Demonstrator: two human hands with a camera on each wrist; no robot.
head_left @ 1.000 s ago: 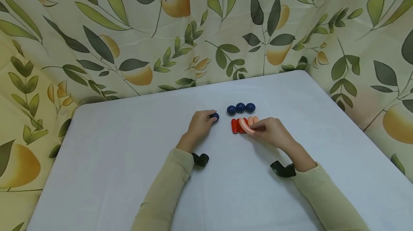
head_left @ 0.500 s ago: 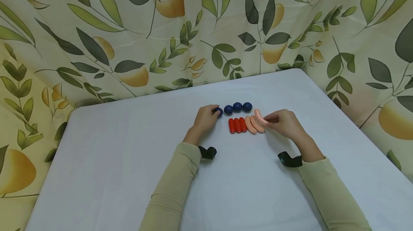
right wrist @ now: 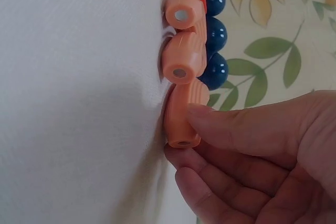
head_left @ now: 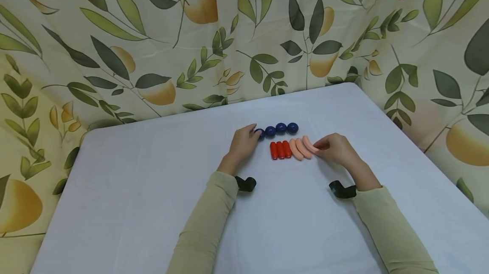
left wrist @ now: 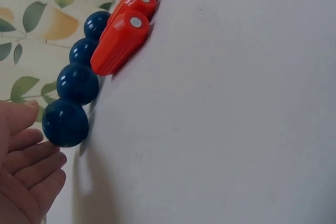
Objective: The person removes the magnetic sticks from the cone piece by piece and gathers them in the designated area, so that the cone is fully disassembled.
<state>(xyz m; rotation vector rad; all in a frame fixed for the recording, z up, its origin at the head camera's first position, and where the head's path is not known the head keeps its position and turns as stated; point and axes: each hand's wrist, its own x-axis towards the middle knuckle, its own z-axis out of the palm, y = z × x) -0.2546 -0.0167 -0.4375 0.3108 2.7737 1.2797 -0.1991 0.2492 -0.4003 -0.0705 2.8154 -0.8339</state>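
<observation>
Four-part row aside, the nearest blue ball point(left wrist: 65, 123) stands at the left end of a line of several glossy blue balls point(head_left: 281, 128). Beside that end ball is my left hand point(head_left: 243, 142), its fingers loosely bent and spread, the ball at its fingertips; whether they touch cannot be told. My right hand point(head_left: 336, 148) pinches the lower end of a curved peach stick point(right wrist: 181, 116) between thumb and fingers. That stick lies at the right end of a row, by two more curved peach sticks point(head_left: 300, 148) and three straight red sticks point(head_left: 280, 150).
A white cloth covers the table point(head_left: 153, 189). Behind it hangs a curtain point(head_left: 214, 61) printed with leaves and fruit. Black wrist-worn devices point(head_left: 246, 184) sit on both wrists. Pale round discs show in the stick ends.
My left hand moved right, bringing its blue ball to the line's end, and its fingers loosened. My right hand carried the curved peach stick right, then lowered it beside the other two.
</observation>
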